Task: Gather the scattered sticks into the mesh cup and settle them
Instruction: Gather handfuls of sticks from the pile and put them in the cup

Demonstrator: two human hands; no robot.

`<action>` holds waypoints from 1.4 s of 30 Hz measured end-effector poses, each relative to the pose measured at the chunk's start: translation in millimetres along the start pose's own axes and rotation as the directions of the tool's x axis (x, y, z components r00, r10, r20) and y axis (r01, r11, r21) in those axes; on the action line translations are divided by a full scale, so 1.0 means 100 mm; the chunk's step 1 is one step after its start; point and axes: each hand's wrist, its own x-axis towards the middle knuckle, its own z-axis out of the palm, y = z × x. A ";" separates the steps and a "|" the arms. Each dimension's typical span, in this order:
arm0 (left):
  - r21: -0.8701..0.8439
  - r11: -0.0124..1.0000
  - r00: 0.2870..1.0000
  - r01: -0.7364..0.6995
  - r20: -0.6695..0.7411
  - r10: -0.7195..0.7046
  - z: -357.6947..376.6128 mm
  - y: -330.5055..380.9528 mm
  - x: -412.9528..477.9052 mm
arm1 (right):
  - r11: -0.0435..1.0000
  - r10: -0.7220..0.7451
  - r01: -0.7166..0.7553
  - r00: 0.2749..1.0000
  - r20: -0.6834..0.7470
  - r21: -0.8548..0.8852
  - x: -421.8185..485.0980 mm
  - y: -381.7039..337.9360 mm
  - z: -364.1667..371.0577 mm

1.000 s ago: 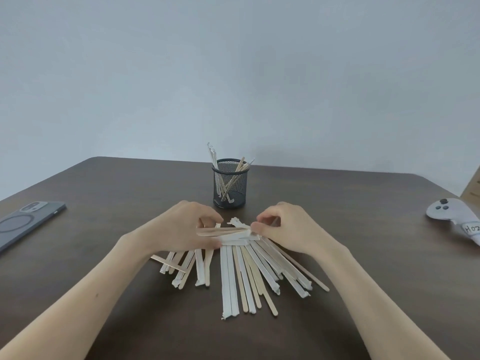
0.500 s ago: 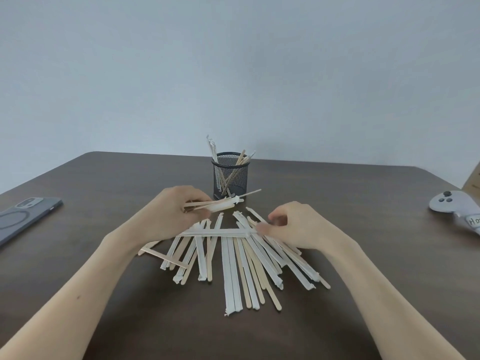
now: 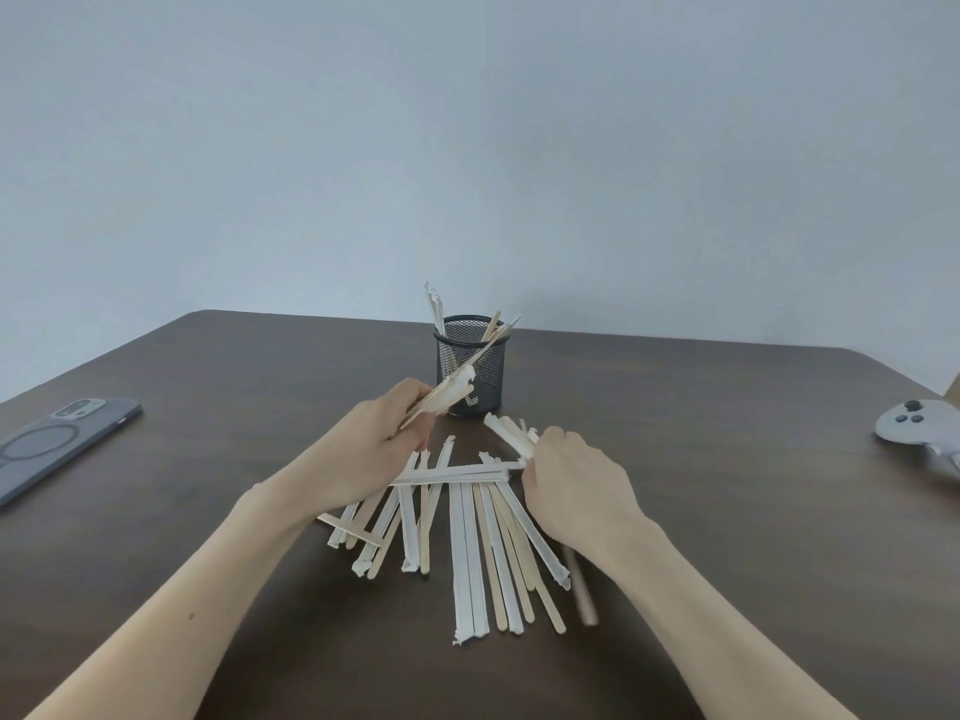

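cup (image 3: 470,363) sits just above my left hand (image 3: 382,449), which grips a bundle (image 3: 444,400) angled toward it; right hand (image 3: 574,485) pinches sticks (image 3: 506,436).

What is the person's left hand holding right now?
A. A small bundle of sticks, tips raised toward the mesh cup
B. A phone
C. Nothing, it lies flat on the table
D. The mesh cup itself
A: the left hand grips a small bundle of sticks whose tips are raised toward the mesh cup; the phone lies untouched far to the left.
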 end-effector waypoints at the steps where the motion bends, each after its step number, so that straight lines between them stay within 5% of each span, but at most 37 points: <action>1: -0.020 1.000 1.000 -0.001 -0.014 0.000 0.01 0.00 0.00 | 0.998 0.008 -0.007 1.000 -0.020 0.055 0.01 0.01 0.00; 6: -0.367 0.926 0.987 0.090 -0.094 -0.133 0.02 0.02 0.02 | 0.894 0.043 0.041 0.983 -0.177 0.447 0.13 0.06 -0.09; 13: -0.636 0.772 0.968 -0.020 -0.205 -0.144 -0.02 0.20 0.01 | 0.500 0.113 0.142 0.967 -0.227 0.854 0.11 -0.01 -0.15; 17: -0.701 0.712 0.969 -0.042 -0.201 -0.142 -0.01 0.25 0.02 | 0.477 0.107 0.209 0.951 -0.292 0.854 0.13 -0.03 -0.11; 27: -0.559 0.828 0.943 -0.041 -0.295 -0.152 0.04 0.23 0.01 | 0.440 0.077 0.305 0.924 -0.374 0.844 0.13 -0.06 -0.06; 36: -0.771 0.614 0.933 -0.168 -0.325 -0.154 0.04 0.30 0.02 | 0.328 0.101 0.446 0.860 -0.500 0.833 0.22 -0.10 0.04; 42: -0.705 0.699 0.899 -0.121 -0.377 -0.225 0.16 0.30 0.03 | 0.322 0.091 0.431 0.872 -0.481 0.843 0.23 -0.09 0.18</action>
